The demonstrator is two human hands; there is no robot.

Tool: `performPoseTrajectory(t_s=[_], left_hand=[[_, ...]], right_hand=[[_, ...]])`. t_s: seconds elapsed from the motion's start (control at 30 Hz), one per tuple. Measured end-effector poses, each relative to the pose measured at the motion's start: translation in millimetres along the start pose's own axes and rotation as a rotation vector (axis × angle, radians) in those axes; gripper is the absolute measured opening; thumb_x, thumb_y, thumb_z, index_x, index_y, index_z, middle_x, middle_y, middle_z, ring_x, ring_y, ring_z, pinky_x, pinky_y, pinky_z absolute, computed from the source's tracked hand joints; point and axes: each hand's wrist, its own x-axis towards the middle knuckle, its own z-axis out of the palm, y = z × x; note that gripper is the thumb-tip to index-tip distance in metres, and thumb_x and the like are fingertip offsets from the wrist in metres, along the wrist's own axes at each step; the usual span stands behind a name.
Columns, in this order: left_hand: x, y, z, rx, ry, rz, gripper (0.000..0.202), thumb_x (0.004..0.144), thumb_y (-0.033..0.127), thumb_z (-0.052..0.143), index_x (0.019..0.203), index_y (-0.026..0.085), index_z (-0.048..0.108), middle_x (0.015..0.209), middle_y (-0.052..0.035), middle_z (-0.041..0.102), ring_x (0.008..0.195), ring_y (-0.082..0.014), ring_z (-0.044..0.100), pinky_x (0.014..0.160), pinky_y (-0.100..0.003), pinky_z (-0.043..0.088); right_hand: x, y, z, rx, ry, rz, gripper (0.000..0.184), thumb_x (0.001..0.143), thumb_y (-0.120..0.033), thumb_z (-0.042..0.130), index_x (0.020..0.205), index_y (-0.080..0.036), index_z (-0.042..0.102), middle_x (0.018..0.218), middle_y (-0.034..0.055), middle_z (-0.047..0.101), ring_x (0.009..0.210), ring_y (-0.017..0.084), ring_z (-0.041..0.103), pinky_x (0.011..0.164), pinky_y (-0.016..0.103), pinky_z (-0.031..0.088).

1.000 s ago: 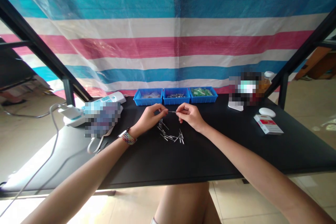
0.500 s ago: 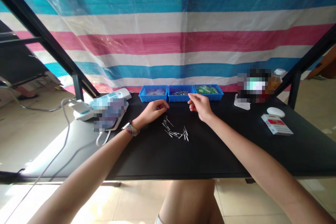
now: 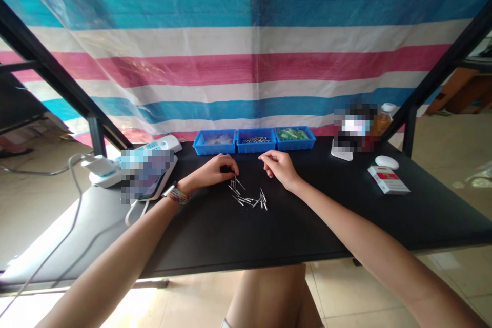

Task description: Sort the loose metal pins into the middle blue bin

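Several thin silvery blind rivets (image 3: 246,200) lie in a loose curve on the black tabletop (image 3: 215,236). My left hand (image 3: 215,170) is at the upper end of this curve, its fingers bent and the fingertips closed right at the nearest rivets; whether one is between them is too small to tell. Just in front of the blue bins, my right hand (image 3: 280,166) is held with thumb and forefinger pinched together and the other fingers curled. Anything in that pinch is too small to make out. The middle blue bin (image 3: 257,147) holds more rivets.
The left blue bin (image 3: 214,149) contains clear plastic bags, the right blue bin (image 3: 295,144) green packets. At left lie a power strip (image 3: 169,143) and cables. A red-and-white box (image 3: 389,180) and a white oval object (image 3: 386,162) lie at right. A striped sheet (image 3: 230,69) hangs behind.
My left hand has come down to the rivets' upper end. My right hand has drawn back from the middle bin towards me. The whole view has shifted slightly.
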Motion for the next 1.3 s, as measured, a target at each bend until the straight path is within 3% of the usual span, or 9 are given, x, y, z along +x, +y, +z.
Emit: performPoseTrajectory(t_s=[0.27,0.47,0.7,0.8,0.93,1.07,1.3], left_hand=[[-0.3,0.1,-2.4,-0.044,0.002,-0.011,0.025,0.093,0.044,0.07,0.089,0.019,0.075,0.094,-0.0063,0.075,0.091,-0.0222,0.067,0.092,-0.033,0.051],[0.3,2.7,-7.1,-0.29,0.026,-0.132,0.037,0.091,0.052,0.074,0.094,0.016,0.076,0.098,-0.0094,0.078,0.092,-0.0234,0.07,0.086,-0.034,0.054],[0.4,14.3,-3.5,-0.673,0.122,-0.207,0.029,0.086,0.042,0.085,0.093,0.015,0.077,0.104,-0.0126,0.081,0.103,-0.0254,0.075,0.097,-0.036,0.055],[1.1,18.6,2.5,-0.808,0.144,-0.234,0.029,0.084,0.037,0.088,0.098,0.015,0.075,0.099,-0.0116,0.082,0.096,-0.0242,0.078,0.093,-0.034,0.058],[2.8,27.1,10.2,-0.904,0.134,-0.288,0.048,0.082,0.032,0.09,0.122,0.015,0.069,0.098,-0.0097,0.082,0.077,-0.0195,0.078,0.077,-0.03,0.06],[4.0,40.6,14.5,-0.891,0.045,-0.28,0.061,0.081,0.027,0.09,0.135,0.015,0.063,0.106,-0.0103,0.081,0.074,-0.0172,0.077,0.075,-0.029,0.061],[4.4,50.4,15.6,-0.901,0.018,-0.264,0.066,0.078,0.026,0.093,0.135,0.018,0.06,0.12,-0.0131,0.078,0.072,-0.0171,0.077,0.073,-0.031,0.063]], right_hand=[[-0.4,2.3,0.1,-0.029,-0.021,0.005,0.029,0.081,-0.047,0.074,0.082,-0.017,0.072,0.06,-0.0022,0.062,0.045,0.009,0.055,0.042,0.02,0.043],[-1.1,0.3,2.0,-0.057,-0.065,0.01,0.026,0.082,-0.043,0.07,0.085,-0.017,0.074,0.064,-0.0008,0.065,0.047,0.01,0.055,0.043,0.021,0.042],[-8.9,-6.9,5.6,-0.118,-0.135,-0.064,0.024,0.086,-0.042,0.071,0.085,-0.018,0.074,0.069,0.0002,0.067,0.051,0.011,0.058,0.047,0.022,0.043],[-13.9,-9.8,11.3,-0.083,-0.17,-0.079,0.022,0.085,-0.039,0.073,0.088,-0.018,0.074,0.074,0.0008,0.07,0.056,0.012,0.059,0.05,0.023,0.046],[-22.2,-14.3,19.4,-0.116,-0.152,-0.252,0.018,0.084,-0.03,0.075,0.097,-0.019,0.075,0.081,0.0007,0.07,0.062,0.012,0.061,0.057,0.024,0.05],[-28.3,-20.2,22.0,-0.257,-0.147,-0.5,0.014,0.088,-0.022,0.069,0.099,-0.019,0.078,0.091,0.0029,0.069,0.063,0.01,0.059,0.06,0.024,0.049],[-27.5,-16.1,21.6,-0.296,-0.268,-0.468,0.008,0.086,-0.016,0.071,0.091,-0.018,0.077,0.09,0.0025,0.069,0.06,0.009,0.056,0.058,0.023,0.047]])
